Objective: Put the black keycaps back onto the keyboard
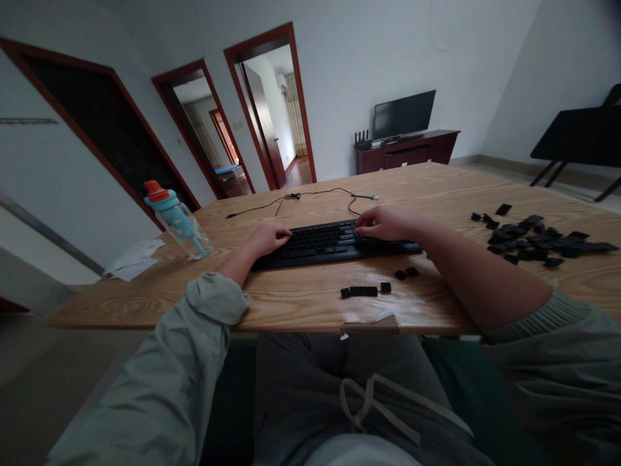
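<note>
1. Lying on table (272,298), kybd (310,243) was btwn bottle (177,223) + cap pile (538,238).
2. L hand (268,238) curled at kybd's L end, grip unclear; R hand (388,223), fingers (369,229) bunched, hid kybd's R part, couldn't tell if holding anything.
3. Loose caps (363,292) lay in front, cable (320,192) behind.

We wear grey-green cloth sleeves (167,369), folded at eight o'clock and gathered at four, and grey trousers (298,382) with whitish drawstring (422,402).

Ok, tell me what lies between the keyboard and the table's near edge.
Loose black keycaps, in the head view: a short row about midway, with two others nearer the keyboard. A pale scrap lies at the edge itself.
</note>
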`<state>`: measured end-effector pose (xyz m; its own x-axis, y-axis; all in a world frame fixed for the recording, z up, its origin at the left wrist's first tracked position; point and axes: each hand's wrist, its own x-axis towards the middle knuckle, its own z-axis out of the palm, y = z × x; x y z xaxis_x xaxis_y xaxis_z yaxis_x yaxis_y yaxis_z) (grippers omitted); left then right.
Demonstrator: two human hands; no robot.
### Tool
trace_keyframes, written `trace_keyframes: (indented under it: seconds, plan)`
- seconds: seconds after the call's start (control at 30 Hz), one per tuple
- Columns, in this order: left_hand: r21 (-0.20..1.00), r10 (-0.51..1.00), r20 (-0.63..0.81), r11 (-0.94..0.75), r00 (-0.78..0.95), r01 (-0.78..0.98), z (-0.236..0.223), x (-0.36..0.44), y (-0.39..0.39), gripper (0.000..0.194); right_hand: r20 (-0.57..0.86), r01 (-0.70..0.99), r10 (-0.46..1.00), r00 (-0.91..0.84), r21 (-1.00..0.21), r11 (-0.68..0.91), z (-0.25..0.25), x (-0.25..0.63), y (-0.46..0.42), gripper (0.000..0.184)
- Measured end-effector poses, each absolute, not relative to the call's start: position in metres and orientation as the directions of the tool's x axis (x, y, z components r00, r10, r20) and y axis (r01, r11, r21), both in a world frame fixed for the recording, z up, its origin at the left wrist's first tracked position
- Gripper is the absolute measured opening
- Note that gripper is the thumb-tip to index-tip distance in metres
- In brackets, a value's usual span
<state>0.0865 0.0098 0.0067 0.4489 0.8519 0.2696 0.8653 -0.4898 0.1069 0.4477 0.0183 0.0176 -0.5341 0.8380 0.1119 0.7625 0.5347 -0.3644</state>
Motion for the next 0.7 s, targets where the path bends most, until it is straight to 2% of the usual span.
trace_keyframes:
  seconds: [0.13, 0.23, 0.43, 0.6, 0.7]
  plan:
    - [-0.131, 0.829, 0.191, -0.510, 0.526, 0.850, 0.011, 0.096, 0.004, 0.029, 0.096, 0.774, 0.846, -0.525, -0.359, 0.521, 0.020, 0.447, 0.016, 0.031]
    - [-0.217, 0.854, 0.196, -0.442, 0.483, 0.870, 0.011, 0.106, -0.005, 0.036, 0.073, 0.777, 0.849, -0.524, -0.367, 0.511, 0.020, 0.447, 0.015, 0.031]
    - [-0.102, 0.939, 0.177, -0.281, 0.295, 0.954, 0.003, 0.114, -0.017, 0.046, 0.084, 0.751, 0.829, -0.553, -0.382, 0.539, 0.015, 0.447, 0.018, 0.035]
    - [-0.006, 0.913, 0.246, -0.335, 0.326, 0.942, -0.001, 0.104, -0.021, 0.048, 0.102, 0.729, 0.819, -0.565, -0.403, 0.553, 0.014, 0.448, 0.019, 0.033]
    - [0.064, 0.890, 0.344, -0.342, 0.301, 0.938, 0.008, 0.099, -0.024, 0.044, 0.091, 0.732, 0.824, -0.560, -0.411, 0.543, 0.017, 0.448, 0.018, 0.031]
